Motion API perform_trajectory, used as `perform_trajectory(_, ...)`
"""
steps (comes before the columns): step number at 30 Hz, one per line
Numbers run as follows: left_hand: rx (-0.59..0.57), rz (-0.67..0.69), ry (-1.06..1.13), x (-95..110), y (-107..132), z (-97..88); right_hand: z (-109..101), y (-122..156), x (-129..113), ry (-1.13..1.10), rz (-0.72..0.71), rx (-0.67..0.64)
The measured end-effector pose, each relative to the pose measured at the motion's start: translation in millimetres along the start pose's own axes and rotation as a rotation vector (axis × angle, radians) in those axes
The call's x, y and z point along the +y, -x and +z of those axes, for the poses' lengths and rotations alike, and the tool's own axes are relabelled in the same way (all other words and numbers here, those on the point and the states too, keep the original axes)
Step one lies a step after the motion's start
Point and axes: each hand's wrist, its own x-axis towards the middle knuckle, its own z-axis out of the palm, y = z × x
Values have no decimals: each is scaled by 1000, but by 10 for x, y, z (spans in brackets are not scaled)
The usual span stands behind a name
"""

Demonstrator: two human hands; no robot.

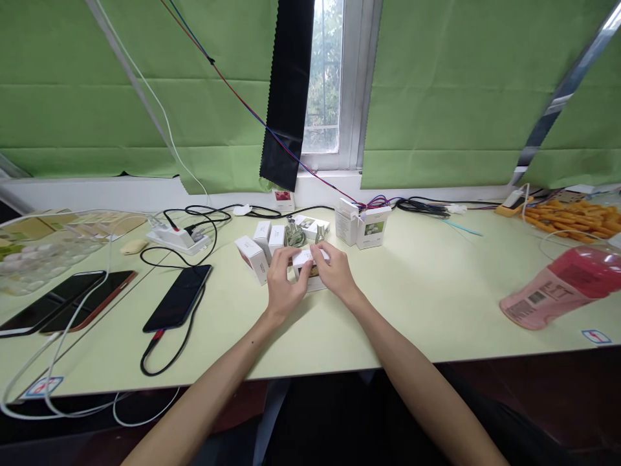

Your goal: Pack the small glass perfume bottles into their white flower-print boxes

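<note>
Near the middle of the table, a small white box point(303, 257) with a picture on its front stands between my hands. My left hand point(284, 285) grips its left side, thumb towards the front. On the other side, my right hand point(336, 270) has its fingers closed at the top and right edge. Just behind are a clear glass bottle point(295, 235) and a smaller bottle with a metallic top point(320, 234), partly hidden by my fingers. White boxes point(253, 255) stand to the left of my left hand, and another white box point(310, 224) lies behind the bottles.
Two white boxes point(372, 228) stand at the back right. A pink drink bottle point(548, 288) is at the right, before a heap of orange pieces point(577, 217). Left are a phone point(178, 298) on a cable, two more phones, and a power strip point(179, 238). Cables run along the wall.
</note>
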Motion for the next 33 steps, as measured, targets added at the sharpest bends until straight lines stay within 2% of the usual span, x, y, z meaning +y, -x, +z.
perform_trajectory(11,-12,-52,31,-14,-13,8,2,-18,50,-18,12,-42)
perform_trajectory(22,-78,-133,71,-34,-14,20,8,-21,77,-16,13,-43)
perform_trajectory(33,-130,-263,166,-72,-24,32,3,-16,66,13,21,-42)
